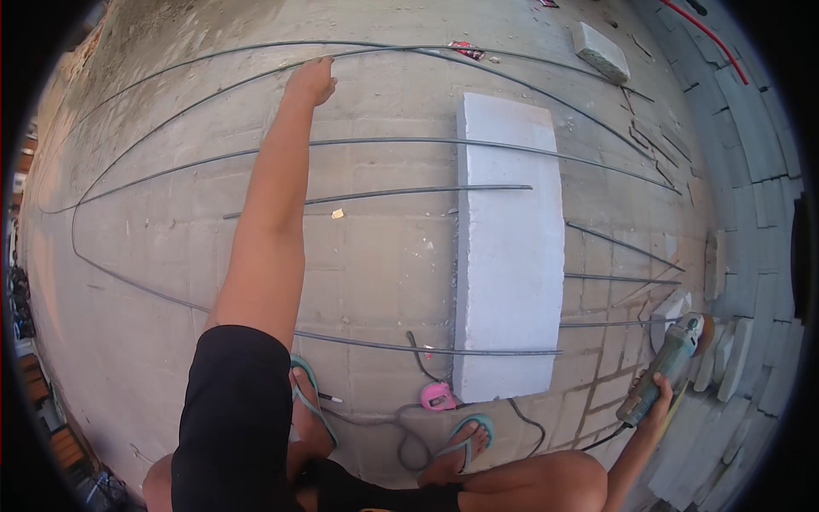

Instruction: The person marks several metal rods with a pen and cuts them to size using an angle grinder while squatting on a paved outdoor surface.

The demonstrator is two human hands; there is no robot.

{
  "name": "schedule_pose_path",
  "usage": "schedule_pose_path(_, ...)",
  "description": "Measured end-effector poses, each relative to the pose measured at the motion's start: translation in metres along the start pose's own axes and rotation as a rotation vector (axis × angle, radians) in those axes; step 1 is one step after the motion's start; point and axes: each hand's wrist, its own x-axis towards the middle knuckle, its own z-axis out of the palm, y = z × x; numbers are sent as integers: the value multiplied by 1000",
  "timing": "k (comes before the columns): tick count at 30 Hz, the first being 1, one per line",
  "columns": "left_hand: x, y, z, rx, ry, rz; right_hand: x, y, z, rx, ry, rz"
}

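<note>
My left arm reaches far forward over the ground. At its end my left hand is closed on a long, thin steel rod, which curves round in a wide loop at the left. Low at the right, my right hand grips an angle grinder by its body, its disc turned away from me. A white block lies lengthwise in front of me. Another bent rod crosses it, and a short rod ends on top of it.
A pink tape measure sits by the block's near end. The dark power cord winds between my sandalled feet, beside a marker. Short rods lie right of the block. Stacked grey blocks line the right; a broken block lies far right.
</note>
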Motion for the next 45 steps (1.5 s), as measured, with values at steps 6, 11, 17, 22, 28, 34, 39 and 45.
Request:
schedule_pose_path(6, 124, -22, 172, 14, -25, 197, -59, -16, 6, -94, 292, 106)
schedule_pose_path(11, 291, -145, 149, 241, -4, 219, -102, 6, -12, 44, 306, 169)
schedule_pose_path(17, 206, -40, 250, 266, -97, 279, -187, 3, -13, 10, 575, 256)
schedule_pose_path(22, 216, -78, 187, 19, 96, 319, -190, 31, -22, 85, 537, 252)
schedule_pose_path(28, 140, -45, 112, -130, 227, 286, -183, 17, -27, 65, 514, 254)
schedule_pose_path(34, 46, 7, -12, -284, 140, 387, -160, 54, -47, 114, 410, 137)
schedule_pose_path(39, -49, 61, -42, -349, 26, 419, -146, 64, -76, 60, 339, 81)
schedule_pose_path(45, -160, 84, -30, -361, -56, 509, -123, 58, -80, -44, 251, -25)
